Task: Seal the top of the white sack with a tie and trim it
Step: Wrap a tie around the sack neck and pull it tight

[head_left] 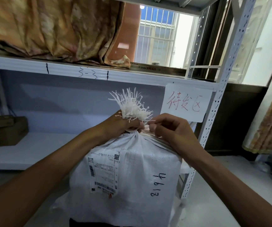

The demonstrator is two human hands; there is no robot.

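Observation:
A white woven sack stands in front of me, with a shipping label on its front and handwritten digits on its right side. Its top is gathered into a neck, and frayed white strands fan out above it. My left hand is clenched around the gathered neck. My right hand pinches a thin pale tie right beside the neck, thumb against fingers. Fingers hide most of the tie, so I cannot tell how it runs around the neck.
A white metal shelving rack stands behind the sack, marked "3-3". A paper sign with red writing hangs on it. Folded brown cloth lies on the upper shelf. A brown box sits at left on the lower shelf. A window is behind.

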